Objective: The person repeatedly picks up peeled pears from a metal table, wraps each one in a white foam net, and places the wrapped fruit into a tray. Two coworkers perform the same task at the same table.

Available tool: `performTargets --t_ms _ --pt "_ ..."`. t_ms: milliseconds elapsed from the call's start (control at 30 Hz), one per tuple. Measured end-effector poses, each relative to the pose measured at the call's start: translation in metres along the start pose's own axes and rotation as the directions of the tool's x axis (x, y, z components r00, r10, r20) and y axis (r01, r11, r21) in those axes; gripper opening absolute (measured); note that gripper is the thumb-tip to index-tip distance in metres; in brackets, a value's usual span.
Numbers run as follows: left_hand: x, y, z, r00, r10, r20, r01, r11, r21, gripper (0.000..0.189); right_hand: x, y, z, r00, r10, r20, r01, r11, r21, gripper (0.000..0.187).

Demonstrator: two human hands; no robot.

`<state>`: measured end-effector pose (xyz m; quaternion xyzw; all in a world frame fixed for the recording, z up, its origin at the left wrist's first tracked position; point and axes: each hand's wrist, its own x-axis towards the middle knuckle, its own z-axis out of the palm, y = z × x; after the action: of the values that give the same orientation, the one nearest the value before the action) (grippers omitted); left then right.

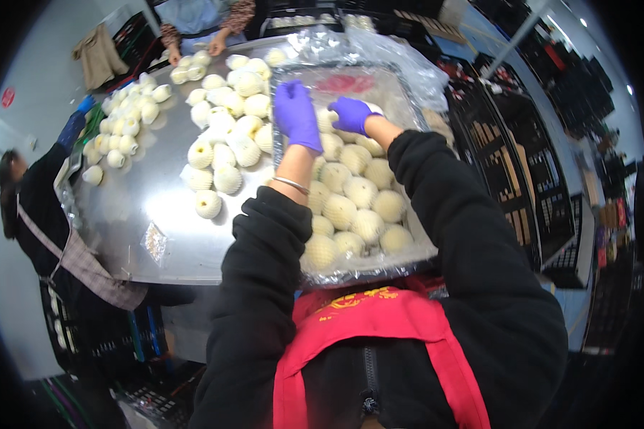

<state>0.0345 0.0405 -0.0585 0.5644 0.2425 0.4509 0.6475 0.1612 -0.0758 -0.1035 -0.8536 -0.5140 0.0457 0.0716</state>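
Observation:
Before me a crate lined with clear plastic (418,241) holds several round fruits in pale foam nets (360,192), packed side by side. My left hand (297,115), in a purple glove, is over the crate's left side near its far corner; its fingers are bent, and whether they hold anything is hidden. My right hand (352,115), gloved alike, reaches over the netted fruits in the far part of the crate, fingers curled down by one of them; a firm grip cannot be made out. Left of the crate, more foam-netted fruits (228,178) lie loose on the metal table.
The steel table (166,214) bears a small clear packet (154,245) and a further group of netted fruits (126,123). Crumpled clear plastic (402,59) lies beyond the crate. Black crates (488,155) stand at right. One person works across the table, another at left.

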Motion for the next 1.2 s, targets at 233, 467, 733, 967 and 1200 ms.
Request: performTargets --t_ms 233,467,733,967,1200 --pt "-0.026 0.024 0.020 0.988 0.156 0.013 -0.147 0.900 0.411 0.017 0.064 0.010 0.083 0.999 0.014 -0.038 -0.014 1.000 0.015 0.045" --pt "-0.028 0.037 0.017 0.975 0.178 0.134 -0.217 0.897 0.385 0.018 0.060 0.015 0.078 0.992 0.046 -0.117 -0.047 0.999 0.000 0.042" --pt "-0.022 0.025 0.015 0.938 0.235 0.256 -0.330 0.832 0.447 0.031 0.035 0.017 0.025 0.954 0.080 -0.289 0.045 0.915 0.401 0.039" --pt "-0.021 0.008 0.029 0.787 0.245 0.566 -0.336 0.940 0.059 0.112 -0.016 -0.005 -0.040 0.963 0.268 0.012 0.042 -0.194 0.980 0.058" --pt "-0.020 0.029 0.013 0.776 0.053 0.628 0.007 0.996 -0.092 0.076 -0.080 -0.034 -0.088 0.944 0.275 -0.181 0.115 0.240 0.964 0.055"
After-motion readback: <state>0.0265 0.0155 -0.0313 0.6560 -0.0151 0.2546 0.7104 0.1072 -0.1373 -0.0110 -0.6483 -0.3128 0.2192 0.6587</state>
